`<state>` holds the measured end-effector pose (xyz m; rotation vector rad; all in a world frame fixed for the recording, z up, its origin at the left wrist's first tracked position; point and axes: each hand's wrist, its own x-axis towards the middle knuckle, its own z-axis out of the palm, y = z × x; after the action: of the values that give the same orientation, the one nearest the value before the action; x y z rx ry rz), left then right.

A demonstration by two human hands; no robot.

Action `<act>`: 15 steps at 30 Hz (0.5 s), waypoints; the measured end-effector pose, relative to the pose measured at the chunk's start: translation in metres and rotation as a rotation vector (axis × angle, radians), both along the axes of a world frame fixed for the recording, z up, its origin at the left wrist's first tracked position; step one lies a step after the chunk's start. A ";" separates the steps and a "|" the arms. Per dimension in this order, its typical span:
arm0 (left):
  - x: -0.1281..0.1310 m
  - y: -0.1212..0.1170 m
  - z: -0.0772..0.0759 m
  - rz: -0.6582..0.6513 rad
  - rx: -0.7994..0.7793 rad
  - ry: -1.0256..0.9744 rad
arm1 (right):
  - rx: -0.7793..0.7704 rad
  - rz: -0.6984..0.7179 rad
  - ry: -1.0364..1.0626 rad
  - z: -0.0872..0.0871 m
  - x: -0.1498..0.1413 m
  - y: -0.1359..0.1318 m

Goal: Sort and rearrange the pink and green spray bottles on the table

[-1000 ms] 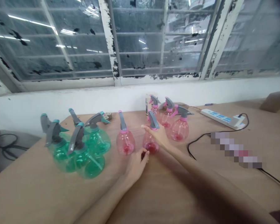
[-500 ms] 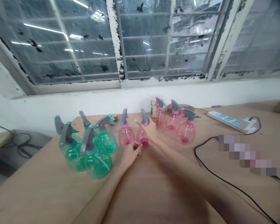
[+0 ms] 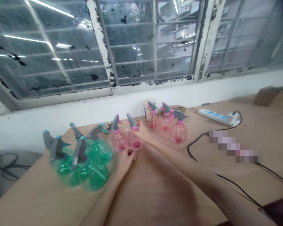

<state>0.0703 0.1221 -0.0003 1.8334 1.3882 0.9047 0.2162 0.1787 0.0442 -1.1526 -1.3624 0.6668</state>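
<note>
Held pink bottle (image 3: 134, 140), axis upright

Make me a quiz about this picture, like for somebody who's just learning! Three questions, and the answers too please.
1. True or false: the power strip lies to the right of the green bottles.
2. Which hand is up by the neck of a pink bottle? A: left. B: right. C: neither.
3. How many pink bottles stand on the table?

Key:
1. True.
2. B, the right hand.
3. Five.
</note>
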 end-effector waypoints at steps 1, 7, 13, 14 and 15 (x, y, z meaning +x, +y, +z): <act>0.001 -0.001 0.001 0.002 0.021 0.031 | -0.014 -0.005 -0.002 -0.001 0.004 -0.004; 0.009 -0.016 0.002 -0.018 0.106 0.228 | 0.058 -0.090 -0.057 -0.003 0.045 -0.060; 0.026 -0.035 -0.008 -0.177 0.157 0.346 | 0.153 -0.427 -0.240 -0.014 0.132 -0.114; 0.029 -0.038 -0.010 -0.203 0.167 0.353 | 0.125 -0.519 -0.220 -0.018 0.149 -0.115; 0.030 -0.040 -0.011 -0.227 0.174 0.358 | 0.083 -0.615 -0.211 -0.022 0.165 -0.114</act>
<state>0.1007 0.0820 -0.0116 2.3192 1.3006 0.6167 0.3809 0.0646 0.0219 -1.5076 -1.1027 0.0467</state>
